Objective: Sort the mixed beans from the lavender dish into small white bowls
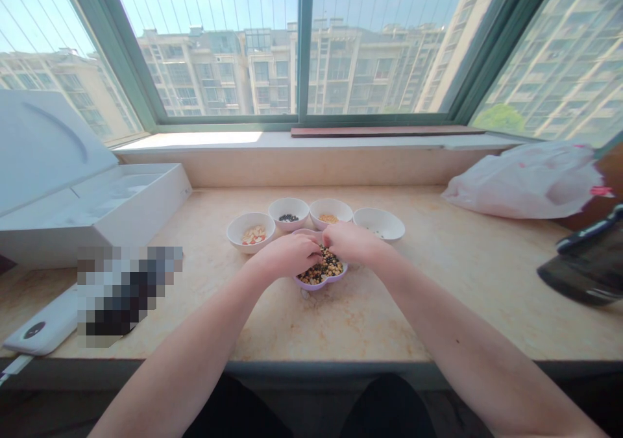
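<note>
A purple bowl (318, 287) with a wavy rim holds mixed beans (325, 270), dark, yellow and pale. Over its left side my left hand (292, 254) has its fingers bent together, the tips down at the beans. My right hand (351, 240) reaches over the back right of the same bowl, fingers bent into a pinch. Whatever either hand grips is too small or hidden to make out. Behind stand white bowls: one with pale and reddish pieces (243, 222), one with black beans (289, 204), one with yellow beans (331, 205), and one with a few pale bits (388, 221).
An open white box (141, 204) stands at the left. Nearer lie a white power bank (46, 324) with a cable and a blurred-out dark object (124, 302). On the right are a white plastic bag (525, 182) and a dark translucent container (586, 266). Windows rise behind the counter (467, 295).
</note>
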### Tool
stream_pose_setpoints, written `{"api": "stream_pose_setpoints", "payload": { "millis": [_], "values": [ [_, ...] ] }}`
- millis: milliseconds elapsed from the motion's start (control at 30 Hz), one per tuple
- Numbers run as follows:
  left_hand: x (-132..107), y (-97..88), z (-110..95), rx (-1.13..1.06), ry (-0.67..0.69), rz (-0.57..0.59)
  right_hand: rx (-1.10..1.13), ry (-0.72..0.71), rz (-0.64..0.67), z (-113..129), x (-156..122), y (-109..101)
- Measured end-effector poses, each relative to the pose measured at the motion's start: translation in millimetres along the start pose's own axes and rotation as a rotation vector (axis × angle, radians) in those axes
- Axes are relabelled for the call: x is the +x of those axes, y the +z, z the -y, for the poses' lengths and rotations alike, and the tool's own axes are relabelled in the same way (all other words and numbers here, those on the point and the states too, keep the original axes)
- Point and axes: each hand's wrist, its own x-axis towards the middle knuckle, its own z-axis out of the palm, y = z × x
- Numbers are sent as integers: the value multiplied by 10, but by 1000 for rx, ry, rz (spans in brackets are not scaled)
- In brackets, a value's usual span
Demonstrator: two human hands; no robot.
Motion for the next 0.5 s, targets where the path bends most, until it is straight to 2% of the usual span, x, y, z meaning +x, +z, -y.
{"api": "stream_pose_setpoints", "payload": {
  "millis": [100, 500],
  "values": [
    [-8, -22, -5, 9, -45, 28, -42, 11, -1, 17, 5, -11],
    [-16, -16, 7, -14, -33, 1, -174, -41, -36, 37, 15, 97]
  ]
}}
